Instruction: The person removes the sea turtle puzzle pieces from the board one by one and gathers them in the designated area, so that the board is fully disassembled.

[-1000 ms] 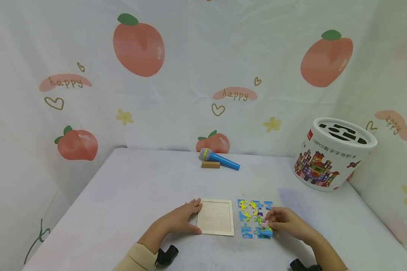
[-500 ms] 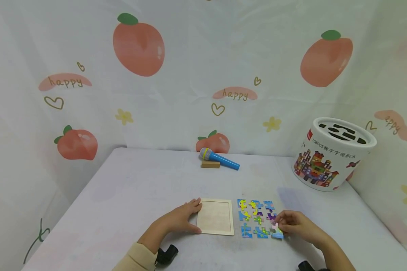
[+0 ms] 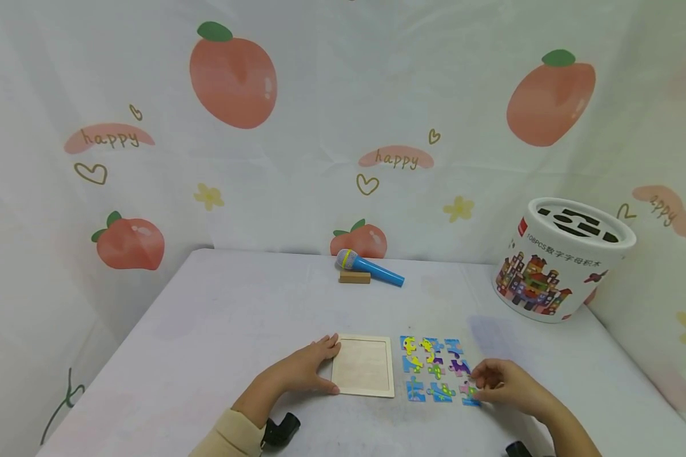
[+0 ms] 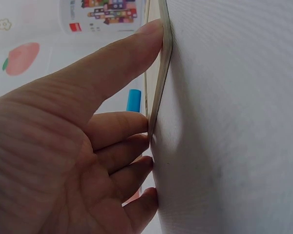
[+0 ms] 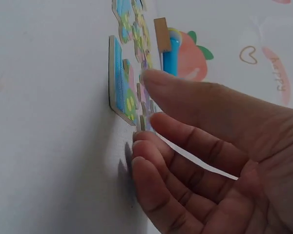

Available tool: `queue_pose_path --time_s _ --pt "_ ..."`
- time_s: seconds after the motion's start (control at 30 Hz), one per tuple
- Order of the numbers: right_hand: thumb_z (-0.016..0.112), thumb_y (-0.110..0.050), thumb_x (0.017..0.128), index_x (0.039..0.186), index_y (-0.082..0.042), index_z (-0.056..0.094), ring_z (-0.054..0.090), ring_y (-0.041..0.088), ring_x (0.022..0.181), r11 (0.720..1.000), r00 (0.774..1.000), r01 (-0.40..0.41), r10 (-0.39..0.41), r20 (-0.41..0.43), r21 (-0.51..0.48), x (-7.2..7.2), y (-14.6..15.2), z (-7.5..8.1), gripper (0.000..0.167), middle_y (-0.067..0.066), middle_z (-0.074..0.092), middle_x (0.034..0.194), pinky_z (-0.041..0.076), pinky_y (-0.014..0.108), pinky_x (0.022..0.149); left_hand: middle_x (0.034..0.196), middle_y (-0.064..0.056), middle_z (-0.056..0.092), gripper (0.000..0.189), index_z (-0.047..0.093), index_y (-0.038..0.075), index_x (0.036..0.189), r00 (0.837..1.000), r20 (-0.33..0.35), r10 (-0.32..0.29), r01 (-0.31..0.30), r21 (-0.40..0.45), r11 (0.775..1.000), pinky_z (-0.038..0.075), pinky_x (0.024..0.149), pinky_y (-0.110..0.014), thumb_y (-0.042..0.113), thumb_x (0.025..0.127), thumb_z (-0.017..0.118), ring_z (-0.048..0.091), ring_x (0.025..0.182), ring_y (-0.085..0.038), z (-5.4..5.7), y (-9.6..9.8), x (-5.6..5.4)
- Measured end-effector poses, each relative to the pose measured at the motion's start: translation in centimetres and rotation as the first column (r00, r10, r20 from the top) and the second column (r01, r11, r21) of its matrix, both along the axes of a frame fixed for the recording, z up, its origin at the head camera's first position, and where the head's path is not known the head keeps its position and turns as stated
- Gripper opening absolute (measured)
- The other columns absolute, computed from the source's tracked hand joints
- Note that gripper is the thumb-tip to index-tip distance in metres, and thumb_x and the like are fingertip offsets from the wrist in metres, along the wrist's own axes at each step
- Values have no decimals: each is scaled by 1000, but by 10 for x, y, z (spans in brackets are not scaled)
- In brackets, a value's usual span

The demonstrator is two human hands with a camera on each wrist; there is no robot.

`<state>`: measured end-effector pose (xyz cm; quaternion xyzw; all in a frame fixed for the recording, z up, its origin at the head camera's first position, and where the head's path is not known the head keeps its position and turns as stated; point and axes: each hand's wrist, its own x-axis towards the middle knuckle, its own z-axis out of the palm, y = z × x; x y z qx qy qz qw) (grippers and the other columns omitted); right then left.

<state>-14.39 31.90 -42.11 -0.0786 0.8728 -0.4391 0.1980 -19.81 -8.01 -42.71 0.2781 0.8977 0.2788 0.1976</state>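
My left hand (image 3: 304, 367) rests at the left side of a shallow square wooden puzzle tray (image 3: 363, 395). Its thumb touches the near-left corner and its fingertips lie by the far-left corner. Inside the tray only bare wood shows. To the right, several colourful jigsaw pieces (image 3: 441, 392) lie spaced out in rows. My right hand (image 3: 505, 384) is just beside the near-right piece (image 3: 470, 401), which is blue, pink and green and lies flat. In the right wrist view, its fingers are loosely bent with nothing between them, and the thumb (image 5: 161, 80) is apart from that piece (image 5: 118, 80).
A blue toy microphone (image 3: 377, 272) and a small brown wooden block (image 3: 355, 278) lie at the back of the white table (image 3: 251, 304). A large white tub (image 3: 560, 266) of building blocks stands at the back right. Behind hangs a cloth (image 3: 309, 127) printed with peaches.
My right hand has slid the blue and pink piece to the right, away from the piece beside it, and let it go. The left hand and the tray have stayed put.
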Motion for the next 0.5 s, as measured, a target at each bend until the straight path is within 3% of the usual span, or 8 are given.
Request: queue_pose_path --time_s 0.17,0.5 --pt "80 -22 71 96 5 59 48 6 68 999 998 -38 39 -51 32 4 -1 -1 42 5 52 81 45 21 58 154 -12 23 85 35 1 142 1000 -3 0 0 0 1000 19 114 -51 33 75 76 18 143 -32 1 0 0" --pt "77 -19 74 96 4 61 46 4 69 998 997 -23 28 -74 60 6 -2 -4 35 4 54 80 43 21 58 154 -11 23 84 35 1 142 1000 7 -2 2 5 1000 19 114 -52 33 76 76 17 143 -32 1 0 0"
